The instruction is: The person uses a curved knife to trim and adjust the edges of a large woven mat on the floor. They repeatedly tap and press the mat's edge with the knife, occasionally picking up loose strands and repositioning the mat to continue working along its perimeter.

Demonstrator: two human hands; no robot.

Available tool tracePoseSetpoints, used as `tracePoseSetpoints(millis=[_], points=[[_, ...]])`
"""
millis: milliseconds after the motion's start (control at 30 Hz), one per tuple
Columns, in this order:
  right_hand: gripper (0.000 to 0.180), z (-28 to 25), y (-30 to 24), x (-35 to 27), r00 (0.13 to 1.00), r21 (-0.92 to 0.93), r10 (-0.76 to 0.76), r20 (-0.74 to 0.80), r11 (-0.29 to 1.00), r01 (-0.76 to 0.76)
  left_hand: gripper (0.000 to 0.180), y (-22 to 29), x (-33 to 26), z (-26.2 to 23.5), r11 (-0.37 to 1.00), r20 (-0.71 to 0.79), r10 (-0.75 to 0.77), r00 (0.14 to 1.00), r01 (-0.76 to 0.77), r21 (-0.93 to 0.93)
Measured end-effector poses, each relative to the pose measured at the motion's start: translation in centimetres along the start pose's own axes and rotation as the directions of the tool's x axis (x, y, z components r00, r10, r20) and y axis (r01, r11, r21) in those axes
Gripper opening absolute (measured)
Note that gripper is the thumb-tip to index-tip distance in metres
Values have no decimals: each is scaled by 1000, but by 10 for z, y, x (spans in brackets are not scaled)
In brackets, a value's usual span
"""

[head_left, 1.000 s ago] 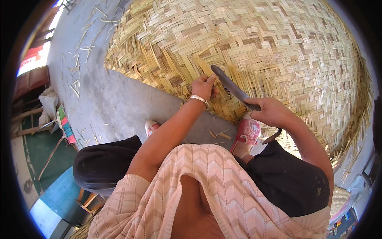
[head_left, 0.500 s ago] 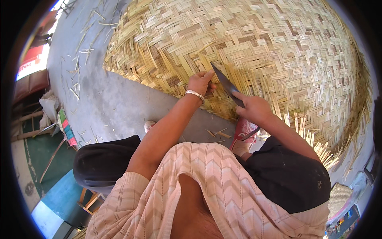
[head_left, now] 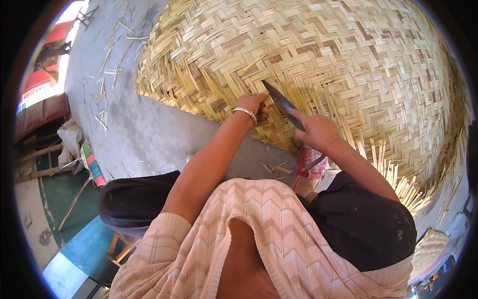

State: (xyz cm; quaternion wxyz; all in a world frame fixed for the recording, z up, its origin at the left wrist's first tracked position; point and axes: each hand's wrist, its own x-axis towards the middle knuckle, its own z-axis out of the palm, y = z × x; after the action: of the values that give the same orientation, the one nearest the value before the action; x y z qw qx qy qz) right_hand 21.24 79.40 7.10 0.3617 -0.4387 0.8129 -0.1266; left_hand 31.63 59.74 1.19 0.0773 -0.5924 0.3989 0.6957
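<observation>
A large woven mat [head_left: 318, 55] of pale split strips, possibly bamboo, spreads across the floor ahead of me. My right hand [head_left: 318, 132] is wrapped round a knife with a long, dark, pointed blade [head_left: 280, 102], laid slantwise over the mat's near edge. The blade's tip points away and to the left, just beyond my left fingertips. My left hand [head_left: 251, 104], wearing a silver bangle [head_left: 247, 114], is closed with thumb and forefinger together at the woven edge. Whatever the left fingers grip, if anything, is hidden. Around the blade, yellowish strip ends [head_left: 306, 99] lie against the weave.
Loose strip ends [head_left: 393, 174] stick out at the mat's near right. Cut slivers [head_left: 102, 117] litter the grey floor [head_left: 144, 129]. A red shoe [head_left: 311, 167] stands by the mat edge. At the left are a red-brown padded seat [head_left: 42, 117] and a striped cloth item [head_left: 93, 164].
The view has shifted slightly, moving the scene a little to the right. My hands and the knife stay at nearly the same spot on the mat, with only small finger movement.
</observation>
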Motion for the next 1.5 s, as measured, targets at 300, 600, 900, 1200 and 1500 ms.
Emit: tracePoseSetpoints(millis=[300,600,900,1200,1500], points=[[53,-7,-10,-1,995,-145,24,96,989,-10,48,5,-19,-11,495,82,467,881,-337,801],[56,-59,4,-41,980,-305,22,196,952,40,51,-4,3,-13,128,186,570,800,-310,942],[69,-87,41,-68,973,-523,-12,230,842,134,35,39,6,-1,-70,414,716,562,-532,844],[59,-78,60,-41,981,-536,-98,165,826,172,34,129,13,29,-716,691,95,716,-433,547],[52,-75,67,-10,981,-390,-70,183,911,138,22,121,27,36,-790,753,60,655,-431,437]])
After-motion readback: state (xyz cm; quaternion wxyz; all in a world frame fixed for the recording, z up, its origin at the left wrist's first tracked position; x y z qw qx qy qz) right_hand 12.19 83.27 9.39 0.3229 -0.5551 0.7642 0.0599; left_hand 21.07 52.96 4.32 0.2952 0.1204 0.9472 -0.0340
